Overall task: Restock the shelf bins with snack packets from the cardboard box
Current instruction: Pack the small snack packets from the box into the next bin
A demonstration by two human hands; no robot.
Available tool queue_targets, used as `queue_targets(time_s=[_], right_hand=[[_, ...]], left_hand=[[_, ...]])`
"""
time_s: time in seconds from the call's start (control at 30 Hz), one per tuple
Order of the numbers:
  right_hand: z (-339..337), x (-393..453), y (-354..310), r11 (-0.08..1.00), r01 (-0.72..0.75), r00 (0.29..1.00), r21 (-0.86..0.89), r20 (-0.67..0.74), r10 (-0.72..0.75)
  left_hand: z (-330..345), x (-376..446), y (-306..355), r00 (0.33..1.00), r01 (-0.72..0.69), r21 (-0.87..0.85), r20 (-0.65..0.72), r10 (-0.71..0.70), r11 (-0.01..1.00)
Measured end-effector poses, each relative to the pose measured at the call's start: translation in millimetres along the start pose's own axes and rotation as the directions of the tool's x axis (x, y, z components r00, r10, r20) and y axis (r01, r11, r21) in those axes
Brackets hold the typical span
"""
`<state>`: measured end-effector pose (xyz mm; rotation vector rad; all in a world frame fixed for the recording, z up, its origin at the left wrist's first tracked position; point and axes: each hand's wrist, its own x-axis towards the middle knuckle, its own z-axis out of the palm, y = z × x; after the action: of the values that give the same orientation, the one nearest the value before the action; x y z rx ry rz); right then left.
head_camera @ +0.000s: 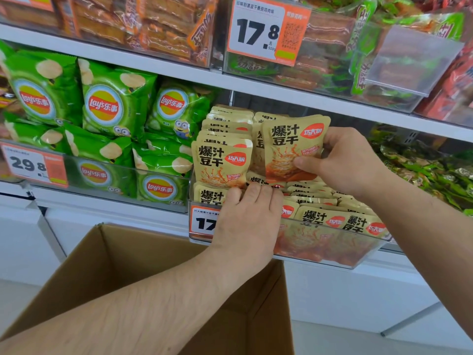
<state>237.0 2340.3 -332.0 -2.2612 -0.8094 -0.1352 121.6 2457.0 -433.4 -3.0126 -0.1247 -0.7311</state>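
In the clear bin (332, 254), mid-restock with the beige packets.
Right hand (348, 162) pinches an upright stack of packets (294, 147); left hand (248, 219), fingers curled, presses the row. Cardboard box (122, 265) below. I'd square edges, then slide in.

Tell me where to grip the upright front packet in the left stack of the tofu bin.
Pinch the top edge of the front packet from above. It stands upright facing out, its flat top seal is free, and the left hand and the bin wall cover its lower part; the right hand holds another packet.
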Motion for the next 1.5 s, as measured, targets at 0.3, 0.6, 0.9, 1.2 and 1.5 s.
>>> queue_targets(time_s=[0.3,0.6,0.9,1.2,1.5], right_hand=[[8,-14,2,0.989,0.085,0.995,-0.120,-0.042,-0.091],[16,-6,7,0.999,-0.026,0.998,0.037,-0.052,0.028],[-22,-19,1,0.988,0.025,0.992,0.152,-0.126,-0.006],[-9,-19,6,0.995,0.030,0.999,0.092,-0.035,-0.027],[-5,-18,5,0.995,0.033,0.999,0.092,-0.041,-0.030]], left_hand=[[0,0,0,1.000,0.004,-0.004,0.009,-0.004,1.000],[-1,0,0,0.999,0.009,-0.011,0.044,-0.008,1.000],[5,-4,0,1.000,0.005,-0.020,-0.001,-0.005,1.000],[1,-3,0,1.000,-0.004,-0.029,0.018,0.005,1.000],[3,-4,-1,1.000,-0.016,-0.019,-0.006,0.016,1.000]])
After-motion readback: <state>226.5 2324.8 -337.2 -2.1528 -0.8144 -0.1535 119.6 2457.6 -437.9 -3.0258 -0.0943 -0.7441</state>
